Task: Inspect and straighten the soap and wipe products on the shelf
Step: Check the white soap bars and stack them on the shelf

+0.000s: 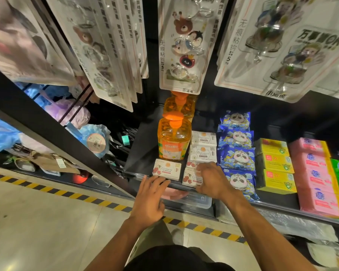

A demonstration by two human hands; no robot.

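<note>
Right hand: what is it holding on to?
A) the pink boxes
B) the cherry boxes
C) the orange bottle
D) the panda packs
B: the right hand has its fingers curled over the cherry boxes at the front of the shelf.

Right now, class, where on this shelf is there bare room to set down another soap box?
Bare shelf left of the orange bottle, behind the lone cherry box. Crowded from the white boxes rightward to the panda packs.
</note>
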